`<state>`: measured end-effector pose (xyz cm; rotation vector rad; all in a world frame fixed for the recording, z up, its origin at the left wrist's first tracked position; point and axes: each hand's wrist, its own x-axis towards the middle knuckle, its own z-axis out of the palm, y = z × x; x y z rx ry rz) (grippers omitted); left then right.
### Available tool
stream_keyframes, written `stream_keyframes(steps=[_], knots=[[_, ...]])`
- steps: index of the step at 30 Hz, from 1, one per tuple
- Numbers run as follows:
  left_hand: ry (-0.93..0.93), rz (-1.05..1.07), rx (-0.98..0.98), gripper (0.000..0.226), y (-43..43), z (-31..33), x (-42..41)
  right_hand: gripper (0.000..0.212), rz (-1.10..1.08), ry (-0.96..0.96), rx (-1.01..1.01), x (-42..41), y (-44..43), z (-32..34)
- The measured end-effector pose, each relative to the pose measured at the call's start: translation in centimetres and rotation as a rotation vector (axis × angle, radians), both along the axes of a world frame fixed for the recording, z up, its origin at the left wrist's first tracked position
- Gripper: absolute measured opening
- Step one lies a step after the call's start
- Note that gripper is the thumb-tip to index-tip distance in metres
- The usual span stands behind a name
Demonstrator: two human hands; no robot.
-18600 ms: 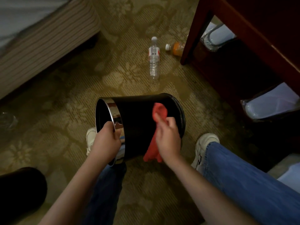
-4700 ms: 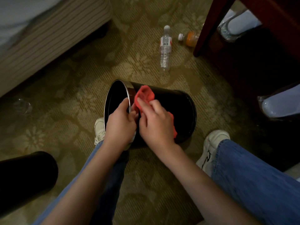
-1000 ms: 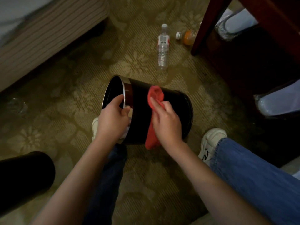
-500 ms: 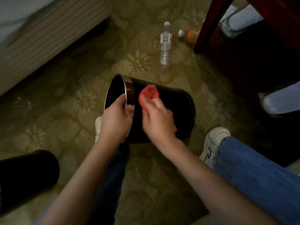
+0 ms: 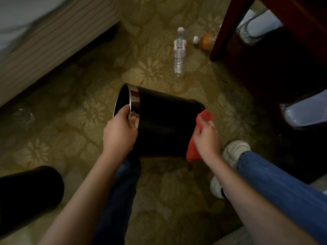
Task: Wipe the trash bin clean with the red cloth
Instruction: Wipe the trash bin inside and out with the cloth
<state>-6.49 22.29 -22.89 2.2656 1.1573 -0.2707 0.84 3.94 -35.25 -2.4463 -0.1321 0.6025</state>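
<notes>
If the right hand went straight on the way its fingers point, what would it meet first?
Probably the trash bin, near its bottom edge, where the red cloth in the right hand lies against it. Depth is unclear; it might slip past onto the carpet.

open carpet (image 5: 70, 106) left of trash bin (image 5: 164, 124); water bottle (image 5: 179, 53) beyond, table leg (image 5: 224, 29) right
</notes>
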Motion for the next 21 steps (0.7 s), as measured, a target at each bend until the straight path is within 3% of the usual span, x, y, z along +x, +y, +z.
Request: stream_keyframes(steps=[5,9,21], knots=[[-0.024,-0.056,-0.006,0.031,-0.6,-0.3,0.1,0.046,0.224,-0.159,0.293,-3.7,5.9,5.3],[-0.051,-0.028,-0.018,0.035,-0.9,-0.3,0.2,0.049,0.324,-0.222,0.362,-5.4,8.0,7.2],[-0.13,0.096,-0.15,0.028,-0.4,0.1,1.1,0.042,0.099,-0.191,0.126,-1.1,1.8,1.0]])
